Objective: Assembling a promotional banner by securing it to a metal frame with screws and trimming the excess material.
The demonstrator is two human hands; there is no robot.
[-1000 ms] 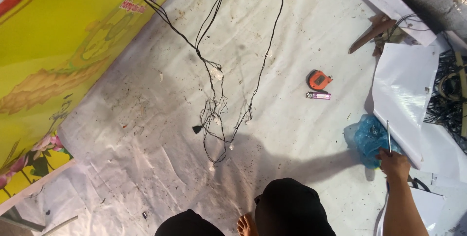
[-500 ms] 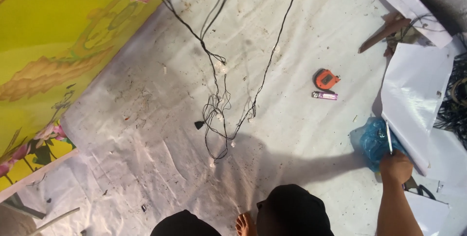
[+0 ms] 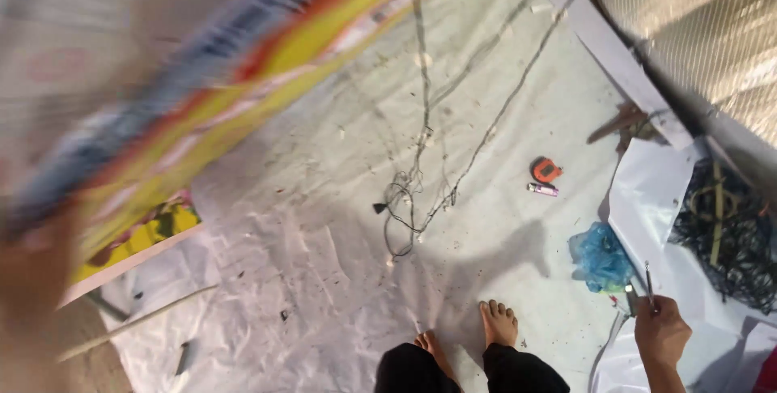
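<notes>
The right hand (image 3: 662, 330) sits at the lower right of the view, its fingers curled tightly around a thin metal tool (image 3: 648, 283) whose slim shaft sticks up out of the fist; what kind of tool it is cannot be told. Just above and left of that hand lies a crumpled blue plastic bag (image 3: 600, 255), and just beyond the hand a large white sheet (image 3: 647, 199) is spread with one edge curling. A blurred shape at the lower left edge may be the left hand (image 3: 32, 280), but its grip cannot be told. Well to the upper left of the right hand, an orange tape measure (image 3: 546, 169) rests on the pale floor cover (image 3: 307, 263), with a small lighter-like thing (image 3: 543, 190) just beside it. Farther left, a tangle of black cable (image 3: 405, 207) trails away up the cover. The person's 2 bare feet (image 3: 498, 322) stand on the cover left of the hand. A big yellow banner (image 3: 243, 77), blurred, fills the upper left.
</notes>
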